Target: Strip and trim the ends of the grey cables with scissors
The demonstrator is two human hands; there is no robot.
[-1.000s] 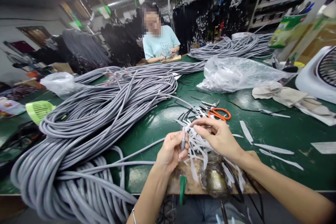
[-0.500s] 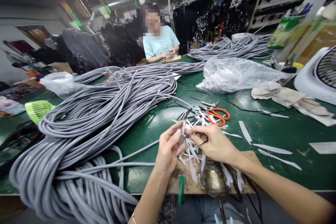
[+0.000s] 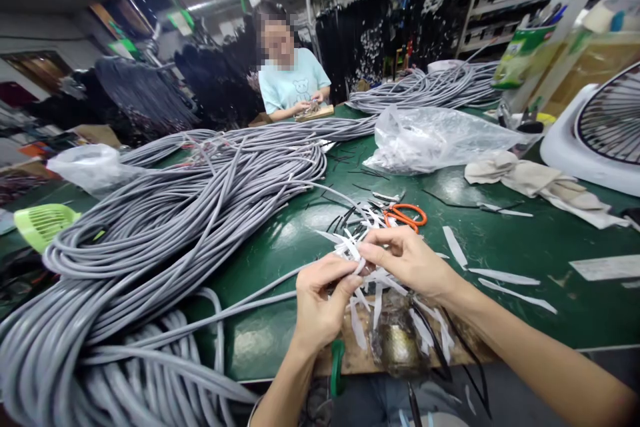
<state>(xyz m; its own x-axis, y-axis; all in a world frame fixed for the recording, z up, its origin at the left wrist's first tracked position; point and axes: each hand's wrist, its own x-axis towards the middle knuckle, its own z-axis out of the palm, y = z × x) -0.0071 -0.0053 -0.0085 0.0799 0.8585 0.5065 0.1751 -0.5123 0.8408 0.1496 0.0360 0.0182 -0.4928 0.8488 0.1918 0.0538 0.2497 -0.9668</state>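
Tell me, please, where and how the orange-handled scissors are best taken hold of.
Probably by the orange loops, coming down from above on the person's right: they appear to lie flat on the green table with that end uncovered, while the other end runs into the white strips, where I cannot make out the blades.

rear dim | glare on green tabletop (image 3: 280, 233) | edges stretched, soft

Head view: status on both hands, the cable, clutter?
Left hand pinching grey cable; right hand close against it, contact partly hidden; white strips beneath, orange-handled scissors just beyond.
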